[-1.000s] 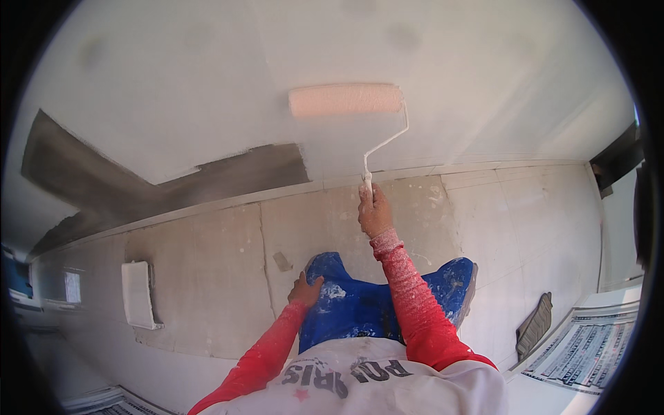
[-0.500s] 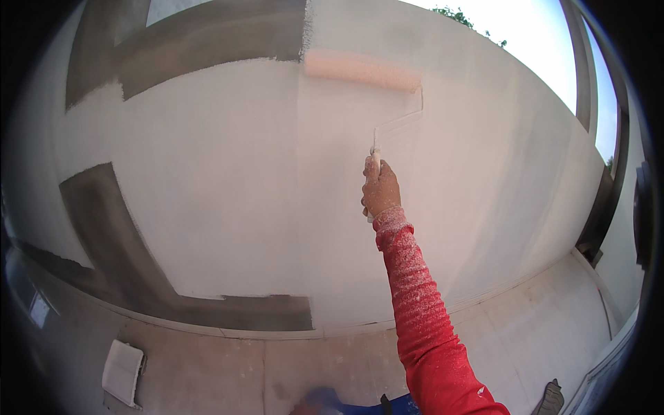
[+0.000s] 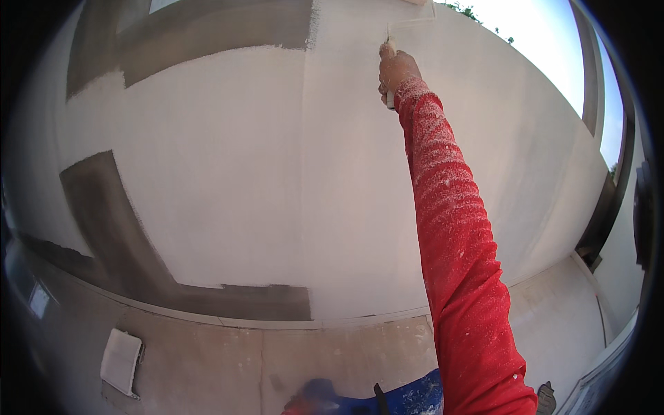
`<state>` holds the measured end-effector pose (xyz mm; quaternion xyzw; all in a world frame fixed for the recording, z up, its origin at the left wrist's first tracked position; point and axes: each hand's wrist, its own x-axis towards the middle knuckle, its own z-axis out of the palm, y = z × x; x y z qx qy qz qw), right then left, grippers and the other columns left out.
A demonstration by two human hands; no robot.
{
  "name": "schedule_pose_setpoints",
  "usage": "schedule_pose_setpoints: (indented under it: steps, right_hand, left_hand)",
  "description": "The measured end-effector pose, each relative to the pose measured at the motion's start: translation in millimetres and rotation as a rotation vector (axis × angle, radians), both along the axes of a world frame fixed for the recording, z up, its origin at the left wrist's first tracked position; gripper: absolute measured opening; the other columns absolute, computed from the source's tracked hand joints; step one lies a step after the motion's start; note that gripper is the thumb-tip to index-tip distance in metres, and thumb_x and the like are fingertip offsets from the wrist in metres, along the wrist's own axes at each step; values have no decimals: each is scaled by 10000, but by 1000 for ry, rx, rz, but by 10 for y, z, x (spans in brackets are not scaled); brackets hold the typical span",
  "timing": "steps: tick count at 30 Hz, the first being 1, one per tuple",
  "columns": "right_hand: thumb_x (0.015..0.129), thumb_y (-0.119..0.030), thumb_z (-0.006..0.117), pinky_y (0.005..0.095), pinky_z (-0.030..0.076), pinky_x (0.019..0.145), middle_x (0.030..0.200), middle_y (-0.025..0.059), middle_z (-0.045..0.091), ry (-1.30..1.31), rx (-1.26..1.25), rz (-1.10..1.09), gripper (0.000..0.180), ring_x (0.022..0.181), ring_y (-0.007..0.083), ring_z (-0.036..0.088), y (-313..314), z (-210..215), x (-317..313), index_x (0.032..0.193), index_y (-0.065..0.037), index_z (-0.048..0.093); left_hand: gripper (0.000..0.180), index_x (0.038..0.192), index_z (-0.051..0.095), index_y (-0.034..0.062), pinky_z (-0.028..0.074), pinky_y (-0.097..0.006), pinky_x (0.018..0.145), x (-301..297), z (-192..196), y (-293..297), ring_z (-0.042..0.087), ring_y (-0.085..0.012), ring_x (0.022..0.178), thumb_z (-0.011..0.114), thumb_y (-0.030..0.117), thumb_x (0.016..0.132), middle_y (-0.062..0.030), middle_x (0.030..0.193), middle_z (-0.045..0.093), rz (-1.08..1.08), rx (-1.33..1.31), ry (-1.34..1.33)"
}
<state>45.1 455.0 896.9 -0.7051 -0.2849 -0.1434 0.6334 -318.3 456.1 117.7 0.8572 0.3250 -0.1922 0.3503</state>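
My right hand (image 3: pixel 399 70) is wrapped round the handle of a paint roller (image 3: pixel 413 23), high against the wall. The thin wire frame rises from the handle, bending at the top. Only the pinkish lower edge of the roller sleeve shows; the top of the picture cuts off the rest. White specks cover my red sleeve (image 3: pixel 462 228). Behind the roller, the wall (image 3: pixel 228 173) is mostly coated white, with grey-brown bare patches (image 3: pixel 114 214) at left, along the top left and low down. My left hand cannot be made out.
A white paint tray (image 3: pixel 121 361) lies on the floor (image 3: pixel 214 349) at lower left. A blue paint-spotted shape (image 3: pixel 408 398) with a dark strap is at the bottom, beside a blurred reddish patch. Dark posts (image 3: pixel 588 69) stand at right, and leaves show above the wall.
My right hand and the roller have moved up the wall and slightly right. The roller sleeve has almost left the top of the picture, and more of my forearm shows.
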Motion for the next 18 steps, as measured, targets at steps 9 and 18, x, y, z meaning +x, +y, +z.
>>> schedule_pose_setpoints:
  steps: [9,18]
  right_hand:
    - [1034,-495,460,335,407,472,635,-16,475,134,89,196,404,493,121,459,-98,-75,268,943,-107,529]
    - [1072,-460,376,439,609,696,893,157,697,108,-307,-143,502,764,280,714,-177,-2133,-250,1102,-7,591]
  left_hand:
    - [1046,1570,279,38,405,-518,1116,26,244,-32,518,-432,1338,504,767,855,-294,1469,482,201,4,121]
    - [991,1594,250,108,419,-508,1105,162,429,-80,518,-422,1340,490,747,876,-260,1486,476,198,-38,184]
